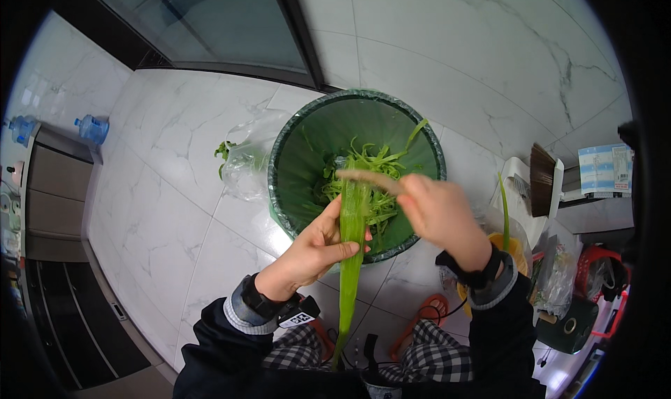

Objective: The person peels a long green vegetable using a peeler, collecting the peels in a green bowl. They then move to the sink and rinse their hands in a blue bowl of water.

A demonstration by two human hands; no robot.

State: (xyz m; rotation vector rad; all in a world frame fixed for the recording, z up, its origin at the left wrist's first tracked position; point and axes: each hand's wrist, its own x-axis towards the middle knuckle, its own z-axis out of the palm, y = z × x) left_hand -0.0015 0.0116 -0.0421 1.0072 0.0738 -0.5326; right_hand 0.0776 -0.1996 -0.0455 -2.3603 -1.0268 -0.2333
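Observation:
My left hand [321, 246] grips a long, pale green peeled stalk [350, 273], probably celtuce, with the thumb across it. The stalk points away from me, its wide end over a bin and its thin end near my clothes. In my right hand [443, 218] is a tan-handled tool [369, 177], perhaps a peeler, blurred and lying across the stalk's far end. Whether its edge touches the stalk cannot be made out. Below both hands stands the round bin [440, 155], lined with a dark green bag. Green peelings [385, 207] and leaves lie inside it, and one strip hangs on the rim.
A clear plastic bag [251, 160] with leaves lies left of the bin. On the right are a yellow container [516, 255] with a green stalk, a dustpan [516, 189] and a brush [542, 181]. A dark-framed door [236, 26] stands beyond; cabinets [57, 199] line the left.

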